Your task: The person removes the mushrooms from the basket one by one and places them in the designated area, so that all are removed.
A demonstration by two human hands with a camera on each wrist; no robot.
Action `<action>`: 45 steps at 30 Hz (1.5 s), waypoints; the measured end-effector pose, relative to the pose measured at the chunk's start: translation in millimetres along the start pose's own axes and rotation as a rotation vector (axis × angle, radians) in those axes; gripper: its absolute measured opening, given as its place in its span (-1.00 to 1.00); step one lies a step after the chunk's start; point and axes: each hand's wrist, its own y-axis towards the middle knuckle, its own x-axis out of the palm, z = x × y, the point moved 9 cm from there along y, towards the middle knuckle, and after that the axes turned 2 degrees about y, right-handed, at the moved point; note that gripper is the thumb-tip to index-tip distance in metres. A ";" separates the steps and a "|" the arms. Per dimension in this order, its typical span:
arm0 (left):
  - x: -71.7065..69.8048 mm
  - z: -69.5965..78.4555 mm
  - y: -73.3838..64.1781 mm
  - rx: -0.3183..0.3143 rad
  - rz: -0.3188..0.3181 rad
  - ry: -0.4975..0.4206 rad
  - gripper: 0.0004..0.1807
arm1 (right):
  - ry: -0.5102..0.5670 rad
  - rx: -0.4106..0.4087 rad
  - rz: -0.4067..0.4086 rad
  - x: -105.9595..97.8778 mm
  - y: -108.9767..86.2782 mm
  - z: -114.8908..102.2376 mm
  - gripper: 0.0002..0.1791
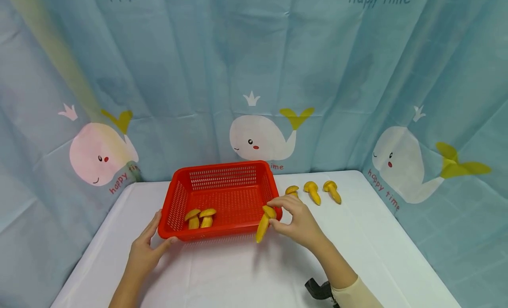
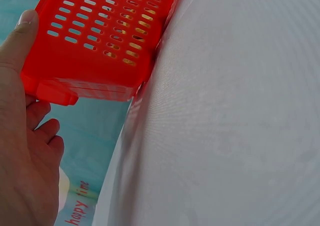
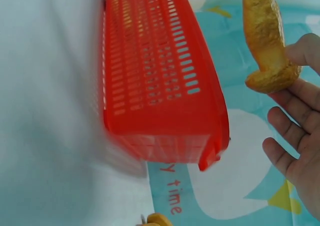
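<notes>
My right hand (image 1: 295, 222) pinches a yellow mushroom (image 1: 263, 226) by its cap, its stem pointing down, over the front right corner of a red plastic basket (image 1: 222, 232). In the right wrist view the mushroom (image 3: 265, 34) sits between thumb and fingertips, apart from the basket wall (image 3: 150, 121). At the basket's front left corner my left hand (image 1: 144, 250) grips the rim; the left wrist view has the thumb on the rim and the other fingers curled below it. Inside the basket, two mushrooms (image 1: 193, 220) stand side by side at the front left.
Right of the basket, three more mushrooms lie in a row on the white tablecloth (image 1: 222, 277); the nearest mushroom (image 1: 292, 189) is partly behind my right hand. A blue whale-print curtain (image 1: 190, 122) hangs behind and at both sides. A black object (image 1: 317, 289) is by the right sleeve.
</notes>
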 end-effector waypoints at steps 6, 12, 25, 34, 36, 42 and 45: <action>1.3 0.6 1.8 -0.005 -0.013 -0.022 0.03 | 0.002 0.002 0.011 -4.0 -1.3 7.3 -0.59; 0.0 -0.6 1.2 -0.014 -0.010 -0.013 0.05 | 0.001 0.007 0.002 -5.3 -1.7 13.3 -0.59; -0.8 2.1 1.2 -0.021 -0.016 -0.025 0.04 | -0.044 0.026 0.015 -26.7 -2.9 26.6 -0.61; 2.6 0.5 -0.5 -0.046 -0.049 -0.035 0.06 | -0.021 0.043 -0.025 -35.0 -6.0 42.7 -0.58; 2.9 0.6 -0.2 -0.047 -0.054 -0.030 0.06 | -0.022 0.043 -0.035 -36.1 -6.5 47.0 -0.58; 2.2 0.1 1.2 -0.042 -0.039 -0.021 0.06 | -0.018 0.081 -0.048 -41.1 -9.4 64.4 -0.58; 1.8 -0.3 1.7 -0.032 -0.027 -0.018 0.06 | -0.021 0.131 -0.053 -43.3 -11.2 74.9 -0.57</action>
